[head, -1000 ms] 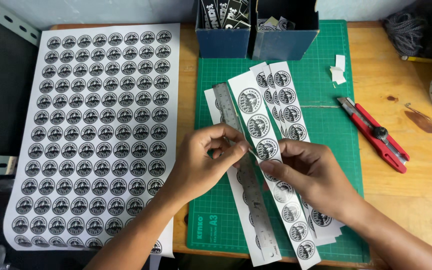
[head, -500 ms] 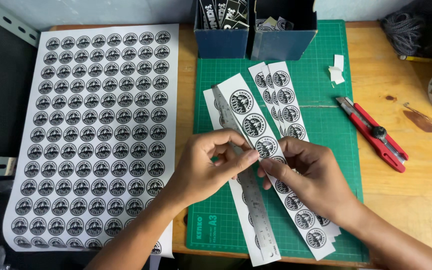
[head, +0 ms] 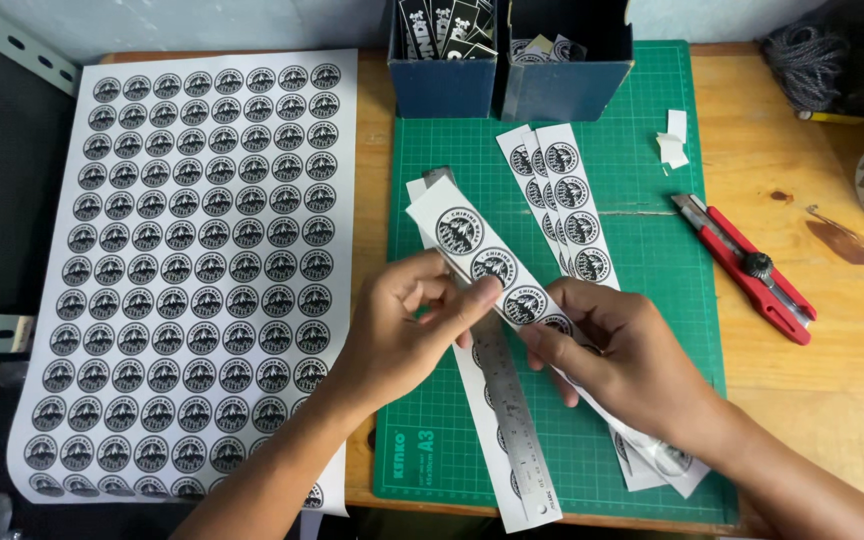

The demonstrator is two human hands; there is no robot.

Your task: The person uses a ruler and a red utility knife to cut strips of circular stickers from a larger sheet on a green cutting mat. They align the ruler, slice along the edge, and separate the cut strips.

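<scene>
Over the green mat (head: 432, 420), both the left hand (head: 407, 325) and right hand (head: 622, 355) pinch one sticker strip (head: 482, 255) above a steel ruler (head: 512, 405).

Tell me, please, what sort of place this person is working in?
Probably a small craft or sticker-making workbench: a green cutting mat lies on a wooden table, with a large sheet of round stickers, a steel ruler and a red utility knife.

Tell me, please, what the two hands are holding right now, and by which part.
Both hold one white paper strip of round black stickers near its middle: the left hand has a fingertip grip on its left edge, the right hand on its lower part.
</scene>
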